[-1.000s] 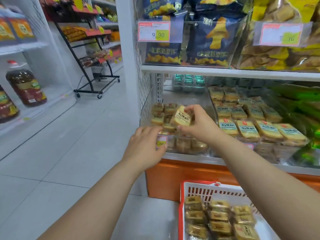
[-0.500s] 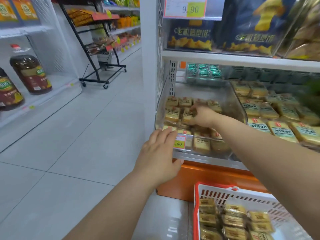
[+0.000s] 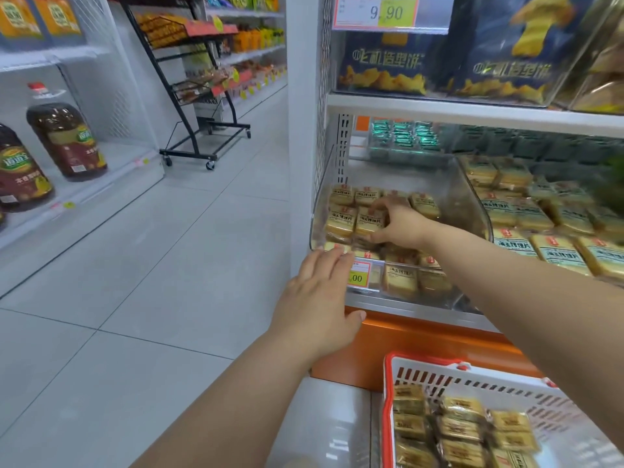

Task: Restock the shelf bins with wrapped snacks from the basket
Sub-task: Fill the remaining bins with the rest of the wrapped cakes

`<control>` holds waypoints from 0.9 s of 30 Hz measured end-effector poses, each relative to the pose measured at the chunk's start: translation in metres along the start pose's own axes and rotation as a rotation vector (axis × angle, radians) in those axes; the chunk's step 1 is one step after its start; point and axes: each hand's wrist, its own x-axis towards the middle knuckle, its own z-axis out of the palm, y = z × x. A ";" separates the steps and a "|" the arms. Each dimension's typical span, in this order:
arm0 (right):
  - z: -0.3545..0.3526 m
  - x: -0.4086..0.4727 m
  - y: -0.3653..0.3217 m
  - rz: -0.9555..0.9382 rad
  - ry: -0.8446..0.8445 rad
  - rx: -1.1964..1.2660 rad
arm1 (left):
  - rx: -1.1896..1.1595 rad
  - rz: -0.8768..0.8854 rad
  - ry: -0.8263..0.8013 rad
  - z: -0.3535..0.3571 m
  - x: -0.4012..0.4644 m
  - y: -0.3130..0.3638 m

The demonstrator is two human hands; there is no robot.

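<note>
Setting 1 yellow wrapped snack point(image 3: 369, 220) into the half-filled clear plastic bin point(image 3: 471, 201), right hand point(image 3: 400, 228) pinching it, left hand point(image 3: 319, 305) flat against the bin front; white basket point(image 3: 472, 383) holds many more.

A white shelf point(image 3: 472, 111) carries clear bins point(image 3: 472, 204) of wrapped snacks point(image 3: 341, 219).

Wrapped snacks point(image 3: 369, 221) in clear bin point(image 3: 472, 211): pale yellow, dark lettering, small red mark. Basket point(image 3: 388, 400): white slotted walls, red rim; its snacks darker gold-brown. Price tag point(image 3: 360, 276): white, red border, yellow patch. Shelf base point(image 3: 422, 339): orange. Upper-shelf bags point(image 3: 385, 62): navy with yellow print. Oil bottles point(image 3: 67, 140): dark brown, green-yellow labels. Floor point(image 3: 135, 265): light grey tiles.
</note>
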 end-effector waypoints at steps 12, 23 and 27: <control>-0.025 -0.147 -0.002 -0.073 0.302 0.302 | -0.014 -0.019 -0.023 0.004 -0.027 0.022; 0.102 -0.325 0.125 0.308 0.032 0.347 | -0.363 -0.190 -0.105 0.152 -0.148 0.116; 0.148 -0.355 0.165 0.441 -0.170 0.133 | -0.202 -0.141 -0.143 0.187 -0.170 0.119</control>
